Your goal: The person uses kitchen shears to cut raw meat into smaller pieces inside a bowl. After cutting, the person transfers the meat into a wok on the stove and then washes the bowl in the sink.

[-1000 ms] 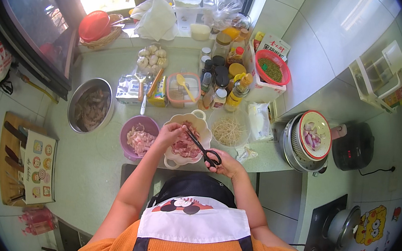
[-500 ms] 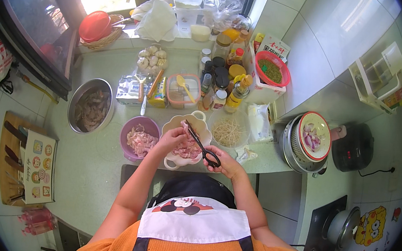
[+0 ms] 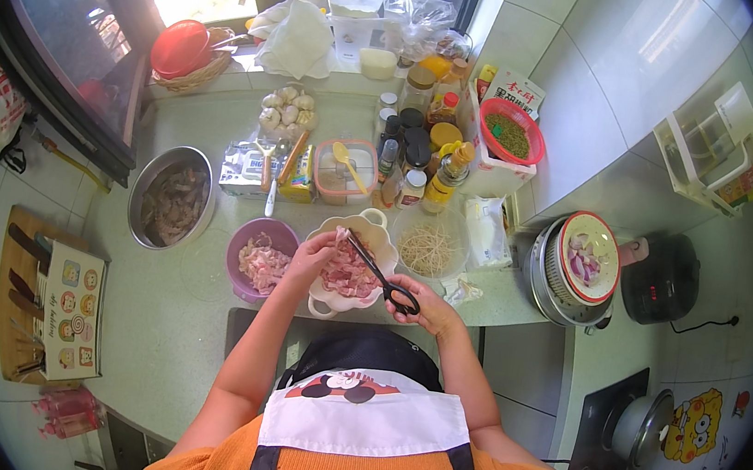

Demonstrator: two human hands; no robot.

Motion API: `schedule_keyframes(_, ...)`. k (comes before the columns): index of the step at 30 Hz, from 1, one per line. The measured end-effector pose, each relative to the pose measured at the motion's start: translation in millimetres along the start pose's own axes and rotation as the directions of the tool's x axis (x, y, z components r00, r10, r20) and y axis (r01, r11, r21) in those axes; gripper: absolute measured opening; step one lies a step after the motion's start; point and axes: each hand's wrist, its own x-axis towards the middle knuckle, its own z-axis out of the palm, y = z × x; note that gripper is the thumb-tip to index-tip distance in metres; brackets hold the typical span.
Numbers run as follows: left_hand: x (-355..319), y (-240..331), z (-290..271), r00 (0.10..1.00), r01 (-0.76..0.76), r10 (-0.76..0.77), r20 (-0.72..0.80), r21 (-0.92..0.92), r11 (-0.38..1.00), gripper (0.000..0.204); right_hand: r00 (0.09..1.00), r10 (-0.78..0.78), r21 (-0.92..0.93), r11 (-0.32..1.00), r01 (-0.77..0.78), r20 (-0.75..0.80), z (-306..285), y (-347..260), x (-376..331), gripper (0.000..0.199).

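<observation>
My right hand (image 3: 428,310) grips black-handled kitchen scissors (image 3: 380,276) by the loops, with the blades pointing up and left over the white two-handled bowl (image 3: 322,306). Cut pieces of raw meat (image 3: 350,278) lie inside that bowl. At its left rim, my left hand (image 3: 313,254) has its fingers pinched together on a strip of raw meat (image 3: 340,235) beside the blade tips. A purple bowl (image 3: 232,264) with more pale raw meat (image 3: 264,263) stands just left of it, partly behind my left wrist.
A steel bowl (image 3: 134,198) of shrimp-like food stands at left. Beansprout-like strands (image 3: 428,246) fill a clear bowl at right. Behind are a lidded container (image 3: 343,189), garlic (image 3: 286,115) and several sauce bottles (image 3: 446,178). A knife rack (image 3: 27,288) stands far left.
My left hand has drawn slightly left, uncovering more of the meat in the white bowl. My right hand and the scissors have shifted only slightly.
</observation>
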Motion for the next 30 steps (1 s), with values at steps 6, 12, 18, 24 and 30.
schedule_keyframes(6,1,-3,1,0.999,-0.043,0.043,-0.021,-0.009,0.999,0.04,1.0,0.017,-0.093,0.995,-0.018,-0.01,0,1,-1,0.034)
schedule_keyframes(12,7,-22,-7,0.981,-0.182,0.192,0.03,0.487,0.854,0.044,0.999,0.033,-0.216,0.976,-0.041,-0.042,4,1,0,0.035)
schedule_keyframes(18,2,-6,1,0.988,-0.146,0.15,0.021,0.408,0.901,0.044,0.997,0.043,-0.267,0.962,-0.059,-0.067,6,0,0,0.034)
schedule_keyframes(24,2,0,2,0.996,-0.057,0.043,0.076,0.193,0.98,0.046,0.996,0.047,-0.267,0.961,-0.066,-0.075,10,-1,-1,0.035)
schedule_keyframes(30,-3,9,5,0.993,-0.005,-0.01,0.12,0.123,0.992,0.054,0.995,0.048,-0.287,0.955,-0.071,-0.088,11,-3,-4,0.04)
